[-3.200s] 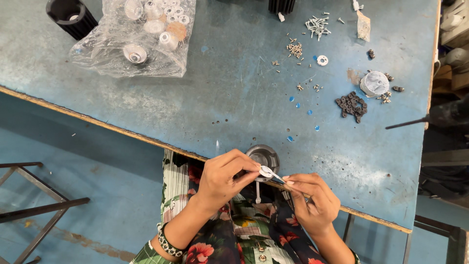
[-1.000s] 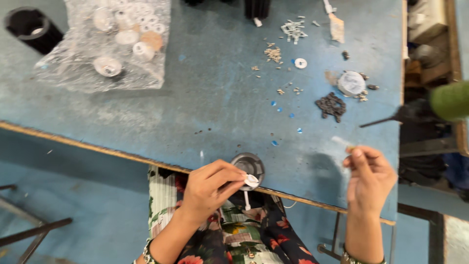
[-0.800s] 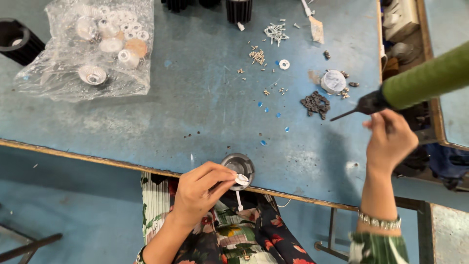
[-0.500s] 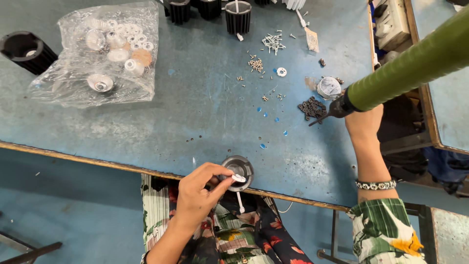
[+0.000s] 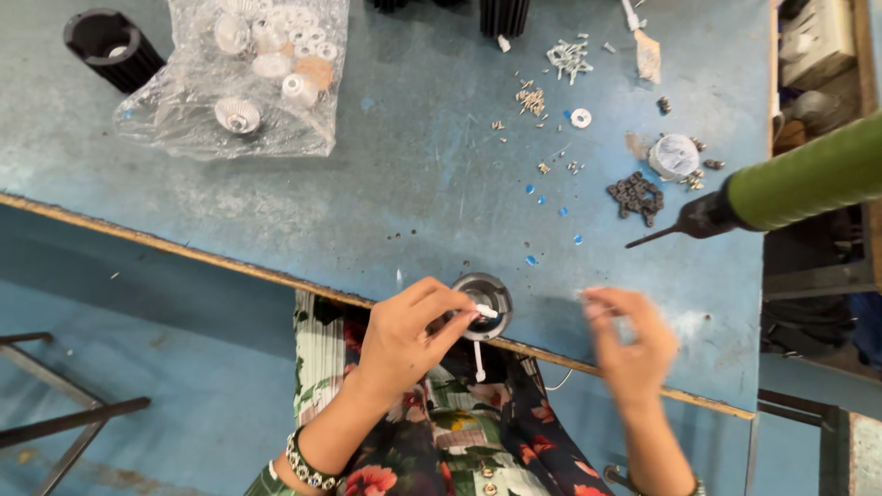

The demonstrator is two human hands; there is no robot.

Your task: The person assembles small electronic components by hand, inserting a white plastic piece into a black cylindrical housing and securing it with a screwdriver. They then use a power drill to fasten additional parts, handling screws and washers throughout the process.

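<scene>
Left hand (image 5: 404, 335) pinches a small white part (image 5: 485, 311) onto the round metal housing (image 5: 483, 296) at the counter's (image 5: 413, 202) near edge, steadying it | right hand (image 5: 632, 344) blurred beside it, grip unclear | green power screwdriver (image 5: 790, 188) hangs over the right edge, within reach.
</scene>
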